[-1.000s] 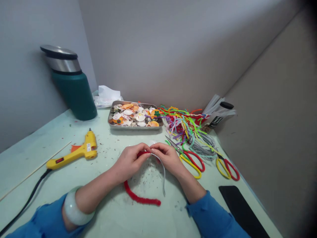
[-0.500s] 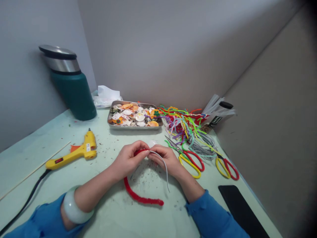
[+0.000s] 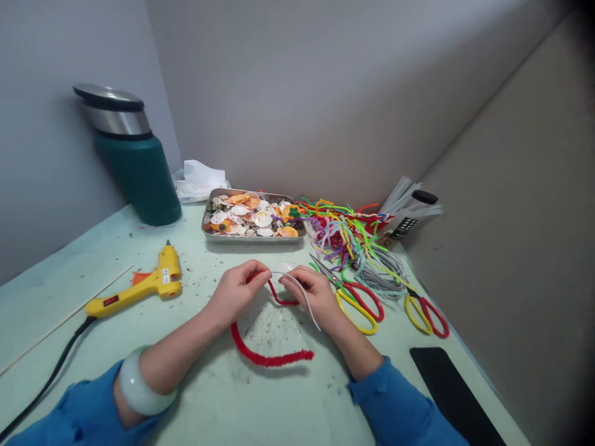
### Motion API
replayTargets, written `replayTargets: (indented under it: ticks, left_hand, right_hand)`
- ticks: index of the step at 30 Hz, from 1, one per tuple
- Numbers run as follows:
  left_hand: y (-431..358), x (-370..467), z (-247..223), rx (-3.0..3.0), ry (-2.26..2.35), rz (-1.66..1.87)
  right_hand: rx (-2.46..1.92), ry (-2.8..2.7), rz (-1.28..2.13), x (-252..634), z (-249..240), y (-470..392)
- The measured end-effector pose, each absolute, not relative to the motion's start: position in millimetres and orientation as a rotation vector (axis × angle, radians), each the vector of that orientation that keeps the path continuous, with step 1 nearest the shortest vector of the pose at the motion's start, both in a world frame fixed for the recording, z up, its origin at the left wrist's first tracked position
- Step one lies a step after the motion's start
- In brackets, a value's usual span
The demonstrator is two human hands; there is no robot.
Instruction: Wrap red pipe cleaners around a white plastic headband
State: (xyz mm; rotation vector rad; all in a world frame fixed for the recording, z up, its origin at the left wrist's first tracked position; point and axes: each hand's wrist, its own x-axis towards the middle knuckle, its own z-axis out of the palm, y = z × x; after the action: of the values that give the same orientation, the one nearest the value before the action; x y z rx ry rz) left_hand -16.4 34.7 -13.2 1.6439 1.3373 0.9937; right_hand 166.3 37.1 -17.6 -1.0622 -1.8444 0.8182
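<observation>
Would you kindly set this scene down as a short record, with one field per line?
Left hand: pinches a thin red strand and a gray wire at its fingertips
Right hand: fingers curled; the wire passes across it, the strand reaches it, grip unclear
Lower centre: thick fuzzy red strip, curving out from under the left hand
Left side: yellow glue gun; teal bottle behind it
Far side: metal tray of shells; colourful fuzzy stems beside it
Right side: red-and-yellow scissors; second pair farther right

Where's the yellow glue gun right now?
In the head view, the glue gun lies on the left side of the table, in front of the teal bottle and left of the left hand.
</observation>
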Motion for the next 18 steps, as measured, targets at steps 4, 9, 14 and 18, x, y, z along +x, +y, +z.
replayTargets:
  ticks: [4, 9, 14, 18]
  left_hand:
    - [35, -17, -13, 1.661, 1.427, 0.970]
    - [33, -17, -11, 1.774, 1.522, 0.930]
    - [33, -16, -10, 1.791, 1.527, 0.937]
    - [33, -15, -11, 1.739, 1.484, 0.962]
  right_hand:
    - [-1.102, -1.658, 0.746, 169, -20, 41]
    - [-0.992, -1.753, 0.630, 168, -12, 37]
    - [-0.991, -2.086, 0.388, 164, -9, 29]
    - [-1.041, -2.284, 0.169, 163, -14, 27]
